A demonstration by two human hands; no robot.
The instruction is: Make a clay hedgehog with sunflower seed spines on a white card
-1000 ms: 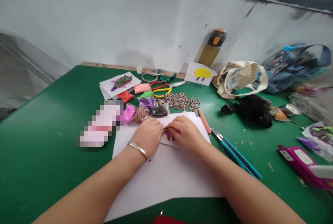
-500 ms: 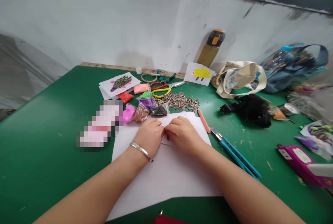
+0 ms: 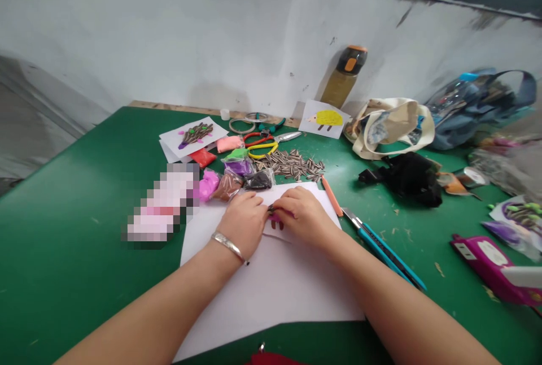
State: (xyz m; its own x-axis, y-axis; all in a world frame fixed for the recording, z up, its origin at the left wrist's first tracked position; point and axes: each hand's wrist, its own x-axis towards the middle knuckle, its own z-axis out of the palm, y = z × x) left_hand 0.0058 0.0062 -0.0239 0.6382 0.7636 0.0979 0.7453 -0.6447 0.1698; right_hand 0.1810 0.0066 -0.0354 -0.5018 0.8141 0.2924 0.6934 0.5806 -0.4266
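Note:
My left hand (image 3: 243, 221) is closed and rests at the left side of a small white card (image 3: 283, 236), its fingertips hidden. From the right, my right hand (image 3: 302, 212) bends over the same card, its fingers pinched on a small dark piece that looks like a sunflower seed (image 3: 270, 208). Both hands' fingertips meet there. Beneath the right fingers shows a bit of pink clay (image 3: 275, 217) with two short brown legs (image 3: 278, 225). Larger sheets of white paper (image 3: 271, 291) lie under the card and both hands.
Bagged coloured clay (image 3: 229, 186) and a pile of sunflower seeds (image 3: 296, 165) lie beyond the hands. Yellow-handled scissors (image 3: 263, 151) are behind them. A utility knife (image 3: 381, 249) with its blade out and an orange stick (image 3: 331, 195) lie right. A bottle (image 3: 344, 77) stands by the wall.
My right hand has lifted and shifted slightly, so more of the pink clay and the brown legs shows. A dark piece is now visible at its fingertips. My left hand has barely moved.

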